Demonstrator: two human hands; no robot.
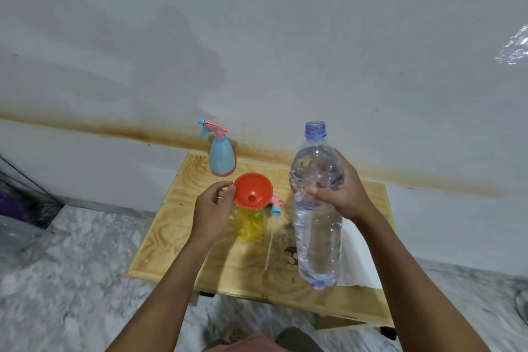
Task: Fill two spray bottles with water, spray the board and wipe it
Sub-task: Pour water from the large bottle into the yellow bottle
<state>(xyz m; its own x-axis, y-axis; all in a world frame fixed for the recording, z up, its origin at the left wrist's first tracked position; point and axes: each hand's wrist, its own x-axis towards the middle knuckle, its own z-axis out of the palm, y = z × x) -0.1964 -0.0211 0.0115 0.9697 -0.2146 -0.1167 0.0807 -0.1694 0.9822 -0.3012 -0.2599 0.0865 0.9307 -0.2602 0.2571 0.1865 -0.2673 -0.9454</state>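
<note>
I'm seeing the left hand (211,210) pinching the funnel (253,190) sitting on the yellow bottle (249,223); the right hand (340,193) is gripping the upright water bottle (317,208) alongside.

Yellow spray bottle (249,223) uncapped under funnel (253,190), blue spray bottle (221,158) upright behind

left hand (211,214) steadies funnel (253,190) on yellow bottle (249,223) | right hand (341,193) grips uncapped water bottle (317,208), upright | blue sprayer (221,156) behind
</note>
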